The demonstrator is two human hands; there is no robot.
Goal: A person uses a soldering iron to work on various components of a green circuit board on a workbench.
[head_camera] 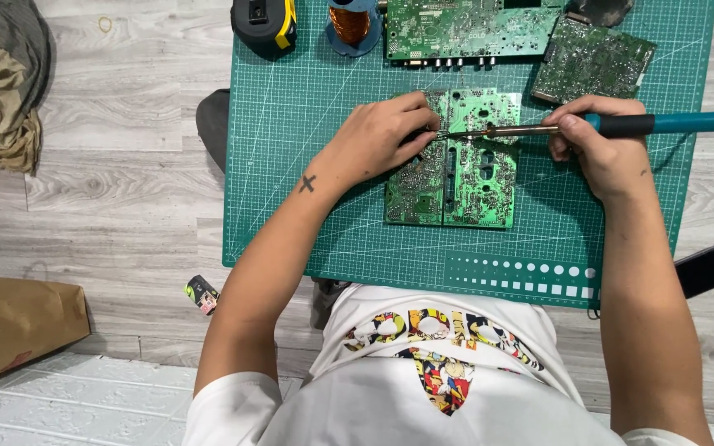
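Overhead view of a seated person at a green cutting mat laid on a grey wood-look floor. Left hand, fingers curled and pinched, presses on the upper left part of a green circuit board lying at mat centre. Right hand is closed around the teal handle of a soldering iron, whose tip meets the board just beside the left fingertips. Beyond: a smaller board, a long board, a copper wire spool, and a black-and-yellow tape measure.
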